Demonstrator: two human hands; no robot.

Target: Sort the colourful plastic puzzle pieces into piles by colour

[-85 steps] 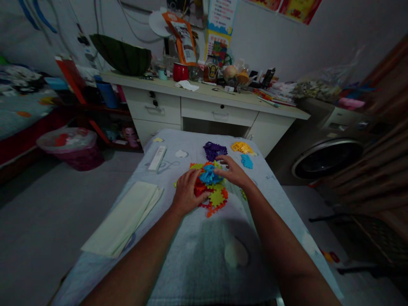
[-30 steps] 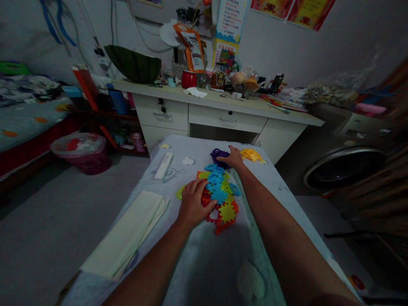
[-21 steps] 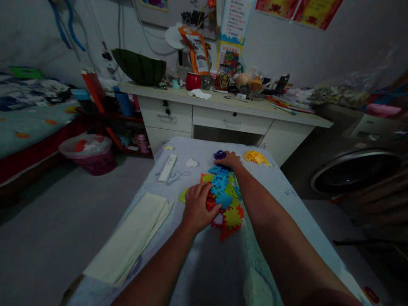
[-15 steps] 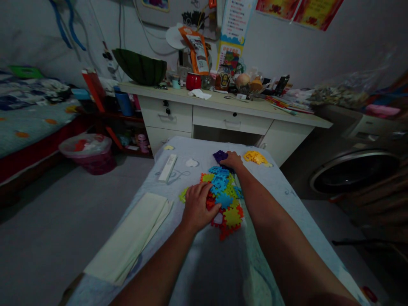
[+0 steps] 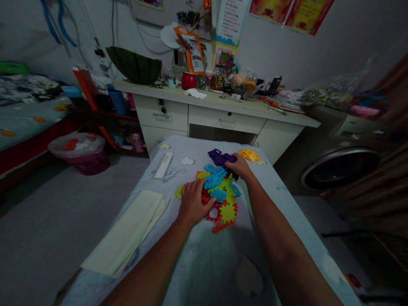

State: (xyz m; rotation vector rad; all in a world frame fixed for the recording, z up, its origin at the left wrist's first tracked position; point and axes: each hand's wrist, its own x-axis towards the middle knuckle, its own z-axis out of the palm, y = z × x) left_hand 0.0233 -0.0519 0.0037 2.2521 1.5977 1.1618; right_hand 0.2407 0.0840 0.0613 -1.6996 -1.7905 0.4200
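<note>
A pile of toothed, puzzle-like plastic building pieces lies on the cloth-covered table. My left hand (image 5: 194, 203) rests on the pile's left side, fingers spread and thumb apart. Close to its fingertips are blue pieces (image 5: 214, 176), with a yellow-green piece (image 5: 228, 213) and red-orange pieces (image 5: 219, 226) nearer me. At the pile's far right, my right hand (image 5: 241, 166) has thumb and fingers closed on dark purple pieces (image 5: 219, 158). Its fingers partly hide them. Just beyond that hand sits a group of yellow pieces (image 5: 250, 155).
A folded pale cloth (image 5: 127, 231) lies along the table's left edge, with a white narrow box (image 5: 164, 166) beyond it. Past the table's far end stands a white desk (image 5: 162, 114) holding jars and a watermelon-shaped bowl. A washing machine (image 5: 318, 140) is at right.
My right hand has shifted slightly nearer and to the right, and more purple pieces show beside it. My left hand stays on the pile. The whole view has moved slightly.
</note>
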